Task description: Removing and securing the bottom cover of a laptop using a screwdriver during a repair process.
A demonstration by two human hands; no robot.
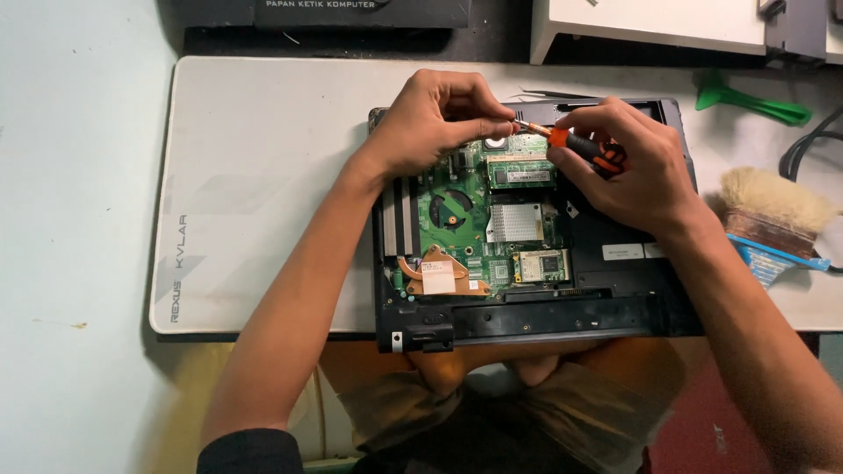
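An opened laptop base (527, 254) lies on a white desk mat (263, 175), its near edge overhanging the mat toward the person. Near the front edge sit a copper heat pipe plate (436, 274) at left and a small wireless card (541, 264) to its right. Farther in, the green mainboard (474, 237) carries a round fan (451, 209), a silver heat-spreader block (515, 221), and, beyond these, a memory module (521, 172). At the far edge of the board both hands meet. The right hand (628, 171) grips a screwdriver (580, 145) with an orange-and-black handle, fingers curled and pressed together around it, shaft pointing left. The left hand (435, 118) pinches the shaft tip between thumb and forefinger, remaining fingers curled; whether a screw is held there cannot be determined. The step in hand appears to be seating the driver tip on a fastener near the memory module. The next move would call for a steady vertical alignment and light downward pressure before turning. To the right of the base lie a brush (773, 215) and, farther off, a green pry tool (755, 104).
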